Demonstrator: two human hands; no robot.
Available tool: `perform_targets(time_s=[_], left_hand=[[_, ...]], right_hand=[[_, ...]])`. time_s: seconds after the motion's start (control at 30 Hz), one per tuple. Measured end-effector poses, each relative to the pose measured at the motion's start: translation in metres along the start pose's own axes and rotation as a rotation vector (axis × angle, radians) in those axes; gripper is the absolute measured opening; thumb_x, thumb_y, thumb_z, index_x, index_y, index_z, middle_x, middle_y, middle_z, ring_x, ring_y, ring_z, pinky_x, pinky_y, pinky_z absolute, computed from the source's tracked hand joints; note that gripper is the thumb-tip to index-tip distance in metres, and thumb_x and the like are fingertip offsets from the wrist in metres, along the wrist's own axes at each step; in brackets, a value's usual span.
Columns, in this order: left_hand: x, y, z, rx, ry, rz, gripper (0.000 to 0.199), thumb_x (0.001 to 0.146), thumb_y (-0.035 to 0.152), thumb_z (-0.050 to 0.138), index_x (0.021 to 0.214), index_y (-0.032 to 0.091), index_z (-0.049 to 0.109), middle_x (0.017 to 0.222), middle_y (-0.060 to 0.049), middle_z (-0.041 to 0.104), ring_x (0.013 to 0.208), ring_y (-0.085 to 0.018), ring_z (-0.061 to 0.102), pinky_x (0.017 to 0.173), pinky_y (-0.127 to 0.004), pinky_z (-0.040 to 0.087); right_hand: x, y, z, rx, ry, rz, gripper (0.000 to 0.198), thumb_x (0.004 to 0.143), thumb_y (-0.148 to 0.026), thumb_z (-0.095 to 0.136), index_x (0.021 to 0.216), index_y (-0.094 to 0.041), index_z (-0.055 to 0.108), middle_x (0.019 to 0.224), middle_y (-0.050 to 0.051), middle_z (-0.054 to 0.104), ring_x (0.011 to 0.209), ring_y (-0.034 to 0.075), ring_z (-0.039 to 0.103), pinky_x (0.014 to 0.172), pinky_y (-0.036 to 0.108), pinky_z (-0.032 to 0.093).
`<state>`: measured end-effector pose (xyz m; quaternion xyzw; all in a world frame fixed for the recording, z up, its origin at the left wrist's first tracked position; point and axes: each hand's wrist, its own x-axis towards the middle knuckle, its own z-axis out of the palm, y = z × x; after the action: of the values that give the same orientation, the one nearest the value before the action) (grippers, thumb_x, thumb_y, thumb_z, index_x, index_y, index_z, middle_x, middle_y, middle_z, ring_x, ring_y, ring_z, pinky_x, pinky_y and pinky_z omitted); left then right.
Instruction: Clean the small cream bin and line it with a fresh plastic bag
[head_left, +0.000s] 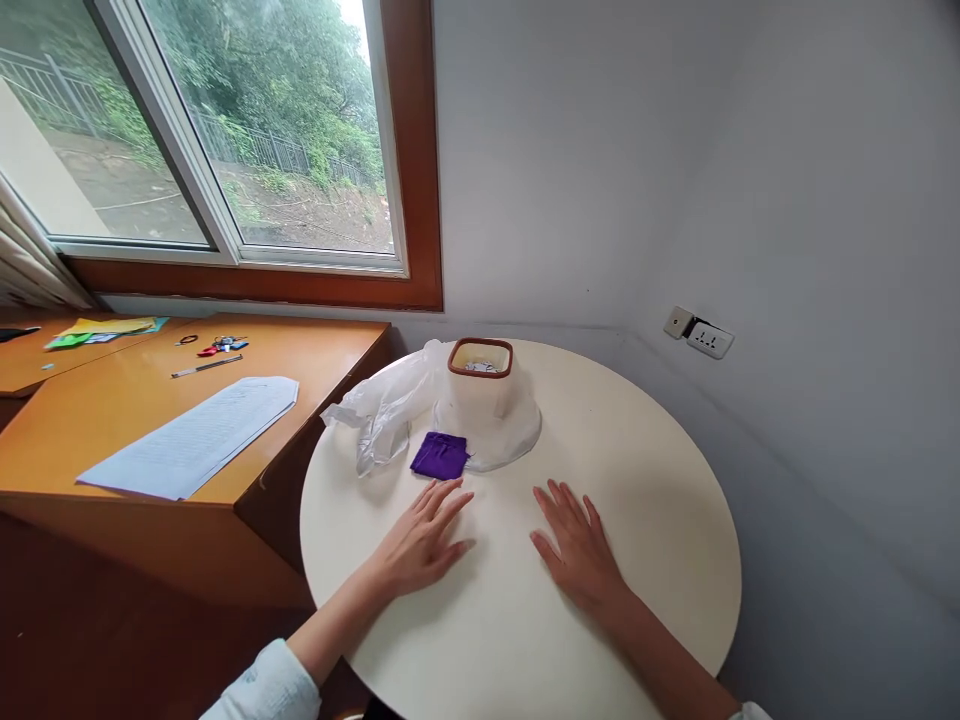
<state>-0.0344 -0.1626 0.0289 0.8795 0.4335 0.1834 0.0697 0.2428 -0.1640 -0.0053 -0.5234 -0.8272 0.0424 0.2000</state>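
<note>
My left hand (424, 540) rests on the round white table (630, 440) with its fingers spread, holding nothing. Just beyond its fingertips lies a folded purple cloth (439, 456). My right hand (576, 545) is also laid out on the tabletop, fingers apart and nothing in them. Farther back stands a small square bin (480, 395) with a brown rim and some pale bits inside. Around its base is a clear plastic liner (506, 445), and a crumpled translucent plastic bag (394, 405) spreads to its left.
Left of the table is a wooden desk (322, 350) with printed papers (195, 435), a pen (207, 367), a bunch of keys (223, 346) and coloured sheets (105, 328). A window (277, 120) is above it. Wall sockets (709, 339) are at the right.
</note>
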Motion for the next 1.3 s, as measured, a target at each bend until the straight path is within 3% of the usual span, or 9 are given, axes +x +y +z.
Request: perform_targets(time_s=[0.1,0.23,0.57,1.3], left_hand=[[-0.001,0.004,0.002,0.057,-0.120,0.026,0.066,0.087,0.046,0.041,0.143,0.025,0.014,0.150,-0.012,0.016,0.136,-0.031,0.016,0.108,-0.055,0.016],[-0.002,0.005,0.006,0.100,-0.182,0.015,0.068,0.088,0.050,0.035,0.144,0.028,0.004,0.151,-0.009,0.008,0.138,-0.032,0.009,0.108,-0.057,0.010],[-0.001,0.004,0.008,0.120,-0.245,0.021,0.068,0.088,0.055,0.032,0.143,0.030,0.002,0.151,-0.003,0.012,0.138,-0.029,0.010,0.110,-0.052,0.004],[-0.001,0.005,0.005,0.104,-0.310,-0.024,0.066,0.087,0.057,0.029,0.143,0.033,0.004,0.151,-0.002,0.009,0.138,-0.029,0.009,0.109,-0.053,0.003]], right_hand=[[-0.001,-0.002,-0.003,0.001,-0.065,0.012,0.060,0.089,-0.050,0.034,0.142,-0.031,0.015,0.150,0.003,0.017,0.137,0.026,0.015,0.108,0.056,0.015],[0.001,-0.004,-0.005,0.015,-0.128,-0.022,0.063,0.088,-0.054,0.032,0.143,-0.032,0.009,0.151,0.002,0.010,0.138,0.026,0.008,0.109,0.054,0.010],[0.005,-0.014,-0.021,-0.020,-0.363,0.031,0.063,0.087,-0.062,0.016,0.142,-0.032,0.014,0.151,-0.001,0.008,0.139,0.021,0.002,0.111,0.049,0.000],[0.005,-0.013,-0.018,-0.028,-0.337,0.027,0.062,0.087,-0.061,0.015,0.142,-0.033,0.016,0.151,0.000,0.011,0.139,0.021,0.005,0.110,0.048,0.000]])
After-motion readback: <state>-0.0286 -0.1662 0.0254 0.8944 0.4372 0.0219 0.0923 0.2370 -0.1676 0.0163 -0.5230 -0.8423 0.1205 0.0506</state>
